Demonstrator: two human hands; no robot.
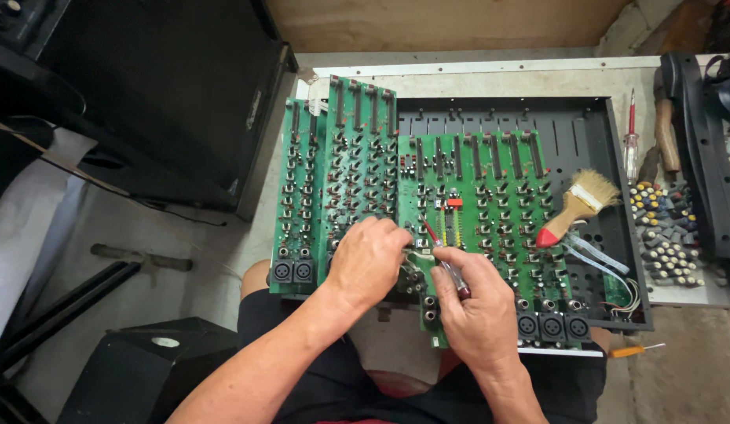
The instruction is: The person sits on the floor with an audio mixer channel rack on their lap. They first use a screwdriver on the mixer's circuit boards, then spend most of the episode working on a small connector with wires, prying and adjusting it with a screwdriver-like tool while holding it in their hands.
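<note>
Circuit board [475,188]: stiff, fragile; hold by edges
Left hand [370,259]: fingers curled, pressing board
Right hand [475,310]: fingers clamped on screwdriver [443,263], tip toward 11 o'clock

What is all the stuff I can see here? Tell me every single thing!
Circuit boards: several, green, side by side in the chassis.
Chassis: one, dark metal, on the worktop.
Paintbrush: one, wooden handle with red tip, on the chassis at right.
Knobs: a pile, grey and coloured, right of the chassis.
Tester screwdriver: one, clear with red end, beside the knobs.
Speaker cabinet: one, black, upper left.
Screwdriver: one, clear handle, red tip, in the right hand.
Left hand: touching the boards.
Right hand: gripping the screwdriver.
</note>
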